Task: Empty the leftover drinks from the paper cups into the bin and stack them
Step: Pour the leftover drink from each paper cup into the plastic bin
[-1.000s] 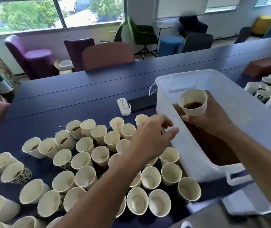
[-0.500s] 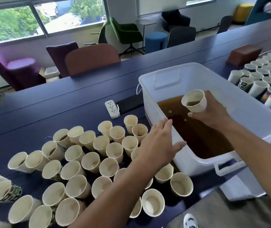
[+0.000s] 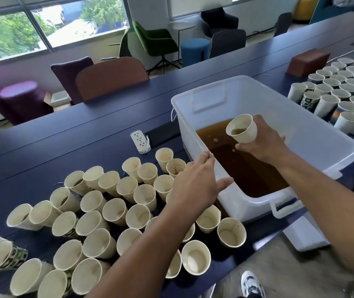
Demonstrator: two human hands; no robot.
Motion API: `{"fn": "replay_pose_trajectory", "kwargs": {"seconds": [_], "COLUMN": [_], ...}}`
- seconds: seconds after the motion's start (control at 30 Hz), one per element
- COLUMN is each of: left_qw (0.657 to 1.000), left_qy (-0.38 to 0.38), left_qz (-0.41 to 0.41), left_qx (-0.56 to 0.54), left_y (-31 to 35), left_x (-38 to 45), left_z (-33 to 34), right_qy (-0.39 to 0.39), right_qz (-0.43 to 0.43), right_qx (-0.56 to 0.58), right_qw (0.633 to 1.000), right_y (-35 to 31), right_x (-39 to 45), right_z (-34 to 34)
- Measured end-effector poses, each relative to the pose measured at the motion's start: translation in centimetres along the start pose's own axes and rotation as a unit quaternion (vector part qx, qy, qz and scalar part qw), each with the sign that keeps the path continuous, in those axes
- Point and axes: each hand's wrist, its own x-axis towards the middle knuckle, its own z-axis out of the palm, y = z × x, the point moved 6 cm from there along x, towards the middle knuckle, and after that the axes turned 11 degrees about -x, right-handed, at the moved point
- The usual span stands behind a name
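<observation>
Navy tabletop [image 3: 43, 134] carries white plastic bin [image 3: 330, 147], part full of brown liquid [image 3: 249, 171]. Emptied paper cups [image 3: 107, 211] clustered left of bin, a second batch [image 3: 339, 89] to its right. Right hand [image 3: 264, 143] over the liquid, grip clamped round tilted paper cup [image 3: 242, 129], mouth facing left. Left hand [image 3: 195, 186], fingers straight, grip apart, touching bin's near-left rim.

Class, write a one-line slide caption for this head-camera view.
Right hand tips a cup over the bin of brown liquid; left hand reaches over table cups.
</observation>
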Motion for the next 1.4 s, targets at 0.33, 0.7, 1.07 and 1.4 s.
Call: {"fn": "replay_pose_trajectory", "kwargs": {"seconds": [0.33,0.7,1.07,1.4], "left_qw": [1.000,1.000,1.000,1.000], "left_qy": [-0.008,-0.006,-0.008,-0.008], "left_qz": [-0.016,-0.015,-0.019,-0.017], "left_qx": [0.008,0.004,0.001,0.002], "left_y": [0.0,-0.1,0.1,0.2], "left_x": [-0.1,0.1,-0.1,-0.2], "left_z": [-0.1,0.0,-0.2,-0.2], "right_qy": [-0.010,0.016,0.048,0.083], "right_qz": [-0.009,-0.053,-0.073,-0.084], "right_qx": [-0.031,-0.132,-0.170,-0.189], "right_qw": [0.999,0.990,0.982,0.975], "right_y": [-0.3,-0.9,-1.2,-0.9], "right_x": [-0.4,-0.3,-0.3,0.0], "right_z": [0.3,0.4,0.3,0.4]}}
